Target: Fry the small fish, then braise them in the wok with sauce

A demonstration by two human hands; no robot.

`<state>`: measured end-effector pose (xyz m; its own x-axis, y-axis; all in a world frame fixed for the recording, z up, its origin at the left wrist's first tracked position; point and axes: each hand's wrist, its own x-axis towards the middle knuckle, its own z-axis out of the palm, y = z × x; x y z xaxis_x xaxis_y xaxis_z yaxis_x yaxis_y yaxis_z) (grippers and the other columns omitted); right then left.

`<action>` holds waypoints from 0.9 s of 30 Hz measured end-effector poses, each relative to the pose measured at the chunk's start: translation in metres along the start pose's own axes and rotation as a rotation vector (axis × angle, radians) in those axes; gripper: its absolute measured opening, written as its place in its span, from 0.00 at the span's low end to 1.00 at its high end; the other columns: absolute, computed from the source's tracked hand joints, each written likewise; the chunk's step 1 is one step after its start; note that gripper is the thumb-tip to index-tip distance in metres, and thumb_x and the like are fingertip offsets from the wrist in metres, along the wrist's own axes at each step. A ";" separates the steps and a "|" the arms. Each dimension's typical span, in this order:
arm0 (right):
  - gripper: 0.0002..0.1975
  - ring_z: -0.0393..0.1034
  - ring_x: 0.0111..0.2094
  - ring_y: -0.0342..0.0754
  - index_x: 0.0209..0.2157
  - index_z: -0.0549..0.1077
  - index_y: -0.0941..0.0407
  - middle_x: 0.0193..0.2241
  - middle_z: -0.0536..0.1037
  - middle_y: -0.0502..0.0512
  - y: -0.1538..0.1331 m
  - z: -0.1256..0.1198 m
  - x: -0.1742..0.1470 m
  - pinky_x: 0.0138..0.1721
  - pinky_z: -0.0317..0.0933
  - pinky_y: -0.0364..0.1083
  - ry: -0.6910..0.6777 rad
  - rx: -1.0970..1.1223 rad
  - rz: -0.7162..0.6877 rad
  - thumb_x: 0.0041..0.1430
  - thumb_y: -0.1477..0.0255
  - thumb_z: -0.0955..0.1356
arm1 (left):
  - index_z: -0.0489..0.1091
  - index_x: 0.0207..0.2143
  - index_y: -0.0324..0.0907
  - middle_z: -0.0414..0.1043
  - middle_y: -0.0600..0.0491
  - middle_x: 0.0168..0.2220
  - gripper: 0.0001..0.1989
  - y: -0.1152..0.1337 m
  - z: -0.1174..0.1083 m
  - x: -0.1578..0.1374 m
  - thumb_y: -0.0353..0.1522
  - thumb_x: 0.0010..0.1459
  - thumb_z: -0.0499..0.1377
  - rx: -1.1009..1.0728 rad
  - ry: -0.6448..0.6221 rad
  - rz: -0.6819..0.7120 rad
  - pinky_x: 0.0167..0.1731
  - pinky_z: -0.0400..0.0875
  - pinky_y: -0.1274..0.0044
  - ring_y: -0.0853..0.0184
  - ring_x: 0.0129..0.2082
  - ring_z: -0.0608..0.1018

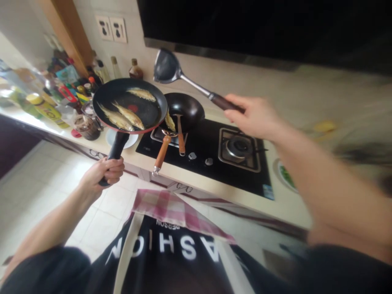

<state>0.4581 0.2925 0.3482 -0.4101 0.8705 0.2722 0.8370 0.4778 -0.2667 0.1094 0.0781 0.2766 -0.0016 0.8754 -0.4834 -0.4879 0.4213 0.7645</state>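
My left hand [112, 171] is wrapped round the black handle of a frying pan [150, 112], held up above the counter's left part. Several small fried fish [127, 115] lie in it. In my right hand [254, 116] is a spatula [196, 85] with a dark handle; its black blade is raised, apart from the pan. Behind and right of the frying pan, a dark wok [190, 106] with a wooden handle [161, 155] sits on the left burner. A fish [170, 121] shows inside the wok, partly hidden by the pan. A second wooden-handled utensil [180, 139] rests at the wok.
The black gas stove [199, 147] has a right burner [239, 147]. A white plate [130, 140] sits below the frying pan. Bottles and jars, including a yellow bottle [45, 108], crowd the left counter. A plate of greens [286, 175] is at right; a range hood [245, 32] hangs above.
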 end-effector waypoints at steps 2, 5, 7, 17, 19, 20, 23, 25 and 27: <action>0.18 0.68 0.32 0.50 0.53 0.71 0.54 0.33 0.77 0.56 -0.009 0.005 0.001 0.36 0.58 0.46 -0.022 -0.091 -0.067 0.63 0.68 0.64 | 0.55 0.23 0.40 0.45 0.66 0.19 0.20 -0.001 -0.001 0.003 0.29 0.49 0.68 0.015 -0.014 -0.012 0.09 0.49 0.90 0.83 0.13 0.49; 0.19 0.68 0.33 0.53 0.55 0.69 0.56 0.34 0.77 0.59 -0.023 0.014 0.006 0.37 0.59 0.48 -0.064 -0.243 -0.108 0.65 0.67 0.61 | 0.56 0.25 0.40 0.46 0.66 0.20 0.20 -0.002 0.000 0.005 0.30 0.46 0.69 0.035 -0.020 -0.018 0.09 0.49 0.90 0.83 0.14 0.49; 0.21 0.69 0.34 0.54 0.57 0.66 0.58 0.35 0.77 0.62 -0.029 0.021 0.009 0.38 0.59 0.49 -0.073 -0.306 -0.112 0.65 0.67 0.60 | 0.56 0.26 0.41 0.46 0.66 0.20 0.20 -0.002 0.001 0.006 0.30 0.46 0.69 0.055 -0.022 -0.013 0.09 0.49 0.90 0.83 0.14 0.49; 0.21 0.70 0.34 0.53 0.57 0.69 0.58 0.34 0.77 0.60 -0.023 0.026 0.017 0.36 0.60 0.48 -0.163 -0.190 -0.030 0.64 0.66 0.63 | 0.56 0.26 0.41 0.45 0.66 0.20 0.18 0.000 -0.001 0.005 0.29 0.49 0.67 0.069 -0.045 -0.021 0.09 0.48 0.90 0.83 0.14 0.49; 0.19 0.68 0.28 0.47 0.55 0.71 0.56 0.30 0.75 0.56 -0.020 0.019 0.019 0.30 0.59 0.45 -0.242 0.039 0.076 0.63 0.68 0.65 | 0.56 0.26 0.41 0.45 0.66 0.19 0.19 0.002 0.000 0.006 0.29 0.48 0.68 0.057 -0.036 -0.030 0.09 0.48 0.90 0.83 0.13 0.49; 0.19 0.65 0.24 0.44 0.55 0.71 0.56 0.28 0.74 0.54 -0.018 0.016 0.020 0.27 0.58 0.43 -0.286 0.175 0.143 0.63 0.68 0.65 | 0.56 0.25 0.40 0.46 0.66 0.19 0.19 0.003 0.000 0.007 0.29 0.47 0.68 0.054 -0.028 -0.029 0.09 0.49 0.90 0.83 0.13 0.49; 0.23 0.56 0.17 0.38 0.58 0.69 0.57 0.23 0.69 0.50 -0.014 0.013 0.021 0.17 0.51 0.39 -0.403 0.524 0.316 0.63 0.69 0.68 | 0.57 0.25 0.40 0.47 0.66 0.19 0.19 0.007 0.001 0.011 0.28 0.46 0.68 0.048 -0.011 -0.031 0.09 0.49 0.90 0.83 0.13 0.50; 0.23 0.53 0.15 0.36 0.58 0.69 0.57 0.22 0.67 0.49 -0.013 0.015 0.021 0.14 0.46 0.38 -0.459 0.664 0.360 0.62 0.68 0.69 | 0.56 0.24 0.40 0.46 0.66 0.19 0.19 0.009 0.002 0.013 0.28 0.46 0.68 0.042 -0.009 -0.046 0.08 0.49 0.90 0.83 0.13 0.50; 0.24 0.52 0.15 0.35 0.58 0.69 0.57 0.22 0.68 0.49 -0.012 0.017 0.021 0.12 0.44 0.37 -0.508 0.764 0.385 0.61 0.68 0.70 | 0.55 0.23 0.41 0.46 0.66 0.18 0.20 0.012 0.002 0.014 0.27 0.47 0.67 0.042 -0.016 -0.063 0.08 0.49 0.90 0.83 0.12 0.50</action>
<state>0.4333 0.3073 0.3418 -0.4155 0.8444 -0.3383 0.5608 -0.0551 -0.8262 0.1055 0.0961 0.2797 0.0416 0.8504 -0.5244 -0.4499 0.4846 0.7502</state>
